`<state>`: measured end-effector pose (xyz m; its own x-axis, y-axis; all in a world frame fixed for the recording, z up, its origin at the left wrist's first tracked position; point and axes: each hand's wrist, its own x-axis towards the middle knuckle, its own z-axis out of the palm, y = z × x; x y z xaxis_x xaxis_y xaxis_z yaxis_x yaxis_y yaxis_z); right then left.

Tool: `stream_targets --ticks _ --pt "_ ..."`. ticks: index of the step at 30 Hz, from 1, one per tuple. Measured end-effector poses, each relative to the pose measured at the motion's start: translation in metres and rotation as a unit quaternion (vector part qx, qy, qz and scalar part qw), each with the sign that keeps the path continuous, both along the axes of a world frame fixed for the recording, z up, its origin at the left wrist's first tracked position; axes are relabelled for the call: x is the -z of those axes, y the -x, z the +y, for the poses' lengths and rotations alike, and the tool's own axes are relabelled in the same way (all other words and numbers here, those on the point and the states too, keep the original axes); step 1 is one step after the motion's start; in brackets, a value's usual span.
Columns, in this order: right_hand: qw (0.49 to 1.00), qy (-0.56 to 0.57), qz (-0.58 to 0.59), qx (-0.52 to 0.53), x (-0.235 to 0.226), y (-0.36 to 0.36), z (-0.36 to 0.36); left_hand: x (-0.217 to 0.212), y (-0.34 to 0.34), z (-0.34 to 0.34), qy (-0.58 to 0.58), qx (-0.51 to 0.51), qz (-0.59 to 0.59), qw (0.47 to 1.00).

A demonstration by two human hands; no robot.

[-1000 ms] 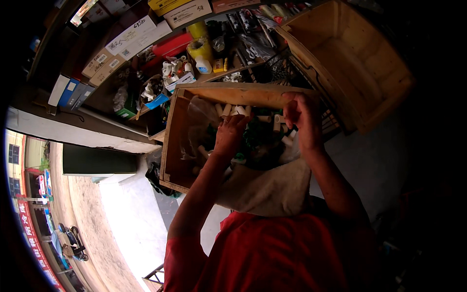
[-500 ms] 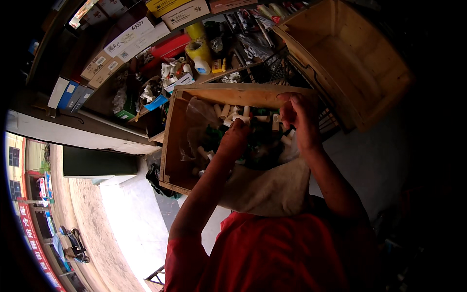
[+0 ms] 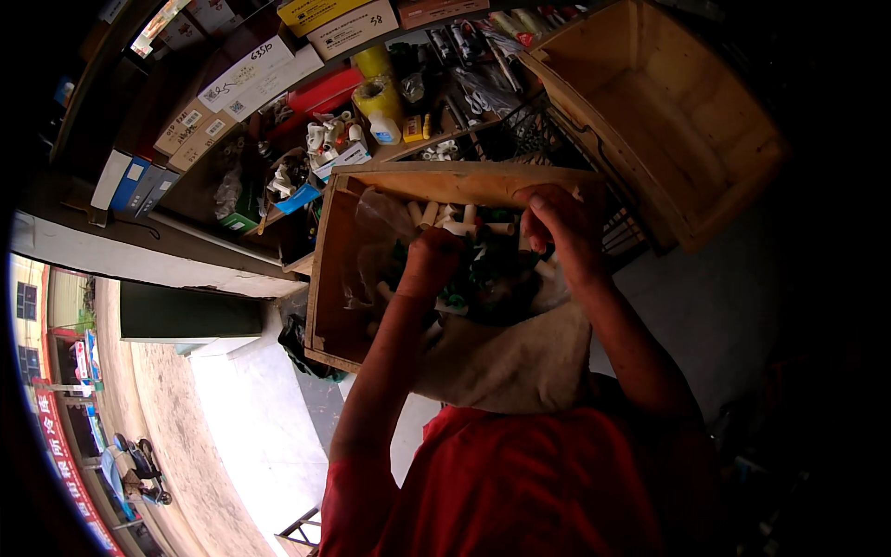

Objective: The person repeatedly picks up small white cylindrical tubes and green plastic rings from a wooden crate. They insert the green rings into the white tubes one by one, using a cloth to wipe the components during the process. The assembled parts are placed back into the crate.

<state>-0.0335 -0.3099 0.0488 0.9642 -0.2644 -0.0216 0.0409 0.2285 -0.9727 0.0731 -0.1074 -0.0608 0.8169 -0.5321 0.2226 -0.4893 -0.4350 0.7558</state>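
Note:
White and cream pipe pieces point(image 3: 429, 213) and dark green fittings point(image 3: 483, 265) lie mixed in a wooden box point(image 3: 320, 278) before me. Over the left part of this pile my left hand point(image 3: 432, 260) is closed, knuckles up; its fingertips and anything in them are hidden. My right hand point(image 3: 564, 223) hovers at the box's far right side, index finger curved out and the other fingers bent, with a gap between. Nothing plainly shows in it. A pale fitting point(image 3: 525, 239) sits right beside its fingers. Clear plastic film point(image 3: 371, 246) lines the box's left side.
A beige cloth point(image 3: 510, 367) drapes over the near edge. Another wooden box point(image 3: 668, 111) stands at the far right. Behind, a shelf holds cartons point(image 3: 260, 79), yellow rolls point(image 3: 376, 96) and an open carton of white fittings point(image 3: 339, 139). A street shows at left.
My left hand has drawn slightly left and turned knuckles up; the white tube near its fingertips is no longer seen there. My right hand has shifted slightly down and its fingers have changed position.

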Motion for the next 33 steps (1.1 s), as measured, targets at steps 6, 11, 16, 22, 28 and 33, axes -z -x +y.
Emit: stream_targets --ticks 6,11,16,22,28,33 --pt "0.999 0.002 0.026 -0.034 0.005 -0.003 0.003 -0.009 -0.006 0.009 0.059 0.031 0.173 0.983" --pt "0.993 0.093 0.027 -0.061 0.017 -0.004 0.006 -0.031 -0.005 0.012 0.139 0.076 0.32 0.934" --pt "0.962 0.237 0.015 -0.135 0.026 -0.003 0.011 -0.044 -0.001 0.011 0.198 0.079 0.403 0.89" --pt "0.929 0.345 0.014 -0.132 0.018 0.001 0.017 -0.043 0.0 0.01 0.237 0.118 0.452 0.852" --pt "0.94 0.316 0.022 -0.13 0.021 0.003 0.019 -0.049 0.005 0.006 0.283 0.141 0.475 0.821" --pt "0.964 0.246 0.009 -0.106 0.014 0.001 0.018 -0.058 0.007 0.006 0.307 0.143 0.467 0.817"
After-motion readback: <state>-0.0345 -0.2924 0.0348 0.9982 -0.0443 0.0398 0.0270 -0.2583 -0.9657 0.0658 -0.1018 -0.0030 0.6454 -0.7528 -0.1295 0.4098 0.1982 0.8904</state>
